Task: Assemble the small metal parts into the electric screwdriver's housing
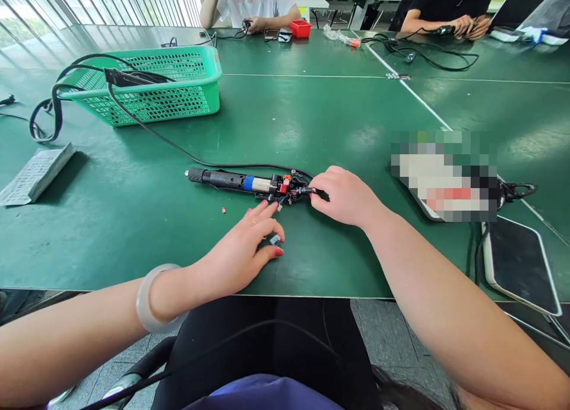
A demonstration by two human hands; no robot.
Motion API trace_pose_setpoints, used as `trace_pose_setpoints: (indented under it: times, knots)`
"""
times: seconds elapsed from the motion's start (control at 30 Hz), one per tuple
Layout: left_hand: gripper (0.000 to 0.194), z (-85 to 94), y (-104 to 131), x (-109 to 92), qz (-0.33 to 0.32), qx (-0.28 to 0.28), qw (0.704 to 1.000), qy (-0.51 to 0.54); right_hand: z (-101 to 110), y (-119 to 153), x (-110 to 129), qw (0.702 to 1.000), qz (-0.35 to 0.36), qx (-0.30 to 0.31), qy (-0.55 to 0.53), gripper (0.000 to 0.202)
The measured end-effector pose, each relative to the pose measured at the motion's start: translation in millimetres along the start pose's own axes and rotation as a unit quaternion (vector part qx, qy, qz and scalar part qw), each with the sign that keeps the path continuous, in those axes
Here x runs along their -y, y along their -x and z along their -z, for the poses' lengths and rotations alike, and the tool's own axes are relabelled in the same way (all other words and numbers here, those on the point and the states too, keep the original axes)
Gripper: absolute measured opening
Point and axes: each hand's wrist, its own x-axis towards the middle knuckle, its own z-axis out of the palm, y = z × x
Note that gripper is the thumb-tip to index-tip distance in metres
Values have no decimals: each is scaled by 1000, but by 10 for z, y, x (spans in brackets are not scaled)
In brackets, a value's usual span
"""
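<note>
A slim black electric screwdriver (222, 177) lies on the green table, its right-hand part opened so that a silver motor, a red part and thin wires show. My right hand (342, 197) is closed in a pinch on the black cable (307, 190) where it meets the tool's right end; the fingertips are partly hidden. Just below the tool, my left hand (249, 238) has its fingers apart, two fingertips at the tool's lower edge. Between its thumb and fingers is a small grey-blue piece (275, 240); whether they touch it I cannot tell.
A green basket (164, 101) holding black cables stands at the back left, near a folded paper packet (38, 174). At right are a blurred-out item (445, 178) and a phone (519, 258). A tiny pinkish bit (224, 210) lies left of my hand. Two people sit across.
</note>
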Motion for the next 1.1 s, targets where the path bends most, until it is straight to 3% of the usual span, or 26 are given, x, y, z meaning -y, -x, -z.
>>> trace_pose_setpoints:
  times: [0.2,0.3,0.5,0.6,0.7,0.8,0.9,1.0,1.1]
  knots:
    - [22,182,237,330,111,-82,990,-23,22,-22,6,1000,-1,11,2,21]
    - [23,197,314,396,106,-59,992,-22,26,-29,12,1000,-3,14,5,21]
    - [16,79,213,155,15,52,998,15,4,-18,22,1000,-11,6,9,20]
    - [12,-12,94,3,-7,67,996,55,-10,-8,29,1000,-13,-2,13,20]
    - [12,-18,-31,-71,21,24,991,128,-15,10,32,1000,-25,-1,6,20]
    - [15,106,-169,-43,70,-65,973,210,-6,33,23,999,-40,2,-22,23]
    - [20,264,-295,53,109,-113,950,271,28,47,26,995,-59,-65,-45,34]
    - [22,318,-366,146,140,-125,944,271,76,54,78,984,-75,-153,-57,32]
    - [25,257,-384,195,167,-106,935,294,95,64,191,976,-75,-184,-94,36]
